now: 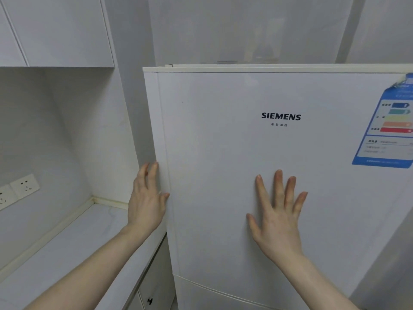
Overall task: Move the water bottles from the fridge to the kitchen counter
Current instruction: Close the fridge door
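Two hands of yours are up against the white fridge (245,153), whose upper door is closed, so whatever stands inside it is hidden and no water bottles can be seen. "SIEMENS" (281,116) is printed in dark capitals high on the door, with a small line of Chinese characters just beneath it, too small to read. At the door's upper right corner sits a blue energy label (388,128); its coloured bars run from blue and green through yellow and orange to red, and its small print is blurred.

Your left hand (146,204) is at the door's left edge, fingers loosely extended along the side of the door and thumb on the front face; it is not clenched, and you cannot tell whether the fingertips hook behind the edge. Your right hand (279,220) lies flat on the front of the door below the brand name, fingers spread and straight, grasping nothing.

Left of the fridge, the pale kitchen counter (73,242) runs back to the wall, its right end touching the fridge's side near your left wrist. Wall sockets (22,189) sit above the counter's far left edge, an upper cabinet (60,30) hangs overhead, and a lower cabinet door with a dark knob (149,300) shows below the counter's front edge.
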The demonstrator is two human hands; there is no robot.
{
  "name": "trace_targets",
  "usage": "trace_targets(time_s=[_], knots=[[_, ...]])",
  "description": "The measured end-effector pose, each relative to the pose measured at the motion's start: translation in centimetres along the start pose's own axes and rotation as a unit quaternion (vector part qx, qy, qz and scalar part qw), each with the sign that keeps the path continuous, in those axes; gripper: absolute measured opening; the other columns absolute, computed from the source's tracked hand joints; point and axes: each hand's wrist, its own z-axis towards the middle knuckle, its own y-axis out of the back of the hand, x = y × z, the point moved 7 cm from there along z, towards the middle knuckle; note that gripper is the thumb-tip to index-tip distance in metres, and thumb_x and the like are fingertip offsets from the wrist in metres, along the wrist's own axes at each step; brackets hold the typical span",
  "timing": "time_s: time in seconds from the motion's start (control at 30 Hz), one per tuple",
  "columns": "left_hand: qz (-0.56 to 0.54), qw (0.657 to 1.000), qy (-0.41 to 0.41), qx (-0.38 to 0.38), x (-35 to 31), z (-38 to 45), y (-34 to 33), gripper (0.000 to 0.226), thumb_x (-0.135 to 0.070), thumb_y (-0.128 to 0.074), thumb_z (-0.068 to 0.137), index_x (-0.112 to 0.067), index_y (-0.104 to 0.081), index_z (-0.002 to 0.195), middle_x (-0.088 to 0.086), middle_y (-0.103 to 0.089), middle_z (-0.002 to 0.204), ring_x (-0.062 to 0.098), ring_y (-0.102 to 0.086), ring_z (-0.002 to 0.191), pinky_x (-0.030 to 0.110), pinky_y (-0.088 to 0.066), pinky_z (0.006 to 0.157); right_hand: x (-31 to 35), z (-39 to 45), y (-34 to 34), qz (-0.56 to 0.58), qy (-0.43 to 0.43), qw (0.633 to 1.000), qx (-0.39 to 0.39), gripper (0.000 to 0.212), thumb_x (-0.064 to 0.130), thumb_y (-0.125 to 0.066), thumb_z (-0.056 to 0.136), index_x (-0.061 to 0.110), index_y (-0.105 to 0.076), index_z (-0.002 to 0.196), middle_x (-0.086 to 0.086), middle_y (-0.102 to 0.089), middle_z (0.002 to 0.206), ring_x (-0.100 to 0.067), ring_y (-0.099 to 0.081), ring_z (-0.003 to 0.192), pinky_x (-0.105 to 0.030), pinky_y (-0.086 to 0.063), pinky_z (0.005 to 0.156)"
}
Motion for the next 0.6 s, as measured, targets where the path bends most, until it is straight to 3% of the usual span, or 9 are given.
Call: trace_targets(time_s=[0.07, 0.2, 0.5, 0.6], knots=[[0.043, 0.996, -0.073, -0.006, -1.5, -0.5, -0.2, 0.107, -0.013, -0.082, 0.083, -0.011, -0.012, 0.164, 0.018, -0.006, 0.169, 0.04, -0.019, 0.154, 0.055, -0.034, 0.12, -0.1, 0.1, -0.1, -0.003, 0.004, 1.0, -0.005, 0.119, 0.033, -0.085, 0.079, 0.026, -0.005, 0.167, -0.014, 0.014, 0.173, -0.044, 0.017, 0.157, -0.066, 0.011, 0.121], [0.075, 0.989, -0.126, 0.023, -3.4, -1.6, -2.3, 0.113, -0.009, -0.081, 0.083, -0.008, -0.002, 0.164, 0.015, 0.008, 0.172, 0.034, 0.001, 0.159, 0.054, -0.016, 0.127, -0.5, 0.1, -0.3, -0.012, 0.009, 1.0, -0.005, 0.119, 0.038, -0.083, 0.08, 0.025, -0.003, 0.167, -0.014, 0.014, 0.173, -0.044, 0.018, 0.157, -0.061, 0.016, 0.122], [0.066, 0.991, -0.091, 0.07, -3.4, -1.8, -2.7, 0.118, -0.011, -0.079, 0.085, -0.013, 0.01, 0.163, 0.008, 0.022, 0.17, 0.028, 0.012, 0.159, 0.05, -0.013, 0.128, -0.4, 0.2, -1.3, -0.031, 0.009, 0.999, 0.009, 0.12, 0.049, -0.079, 0.081, 0.026, 0.003, 0.167, -0.015, 0.017, 0.172, -0.044, 0.02, 0.156, -0.062, 0.018, 0.121], [0.06, 0.991, -0.074, 0.091, -3.8, -2.0, -2.9, 0.12, -0.003, -0.073, 0.083, -0.014, 0.017, 0.162, 0.007, 0.028, 0.168, 0.027, 0.017, 0.158, 0.05, -0.015, 0.128, -0.5, 0.1, -1.6, -0.037, 0.001, 0.999, 0.025, 0.118, 0.051, -0.076, 0.083, 0.025, 0.003, 0.166, -0.015, 0.017, 0.172, -0.044, 0.02, 0.156, -0.063, 0.018, 0.121]])
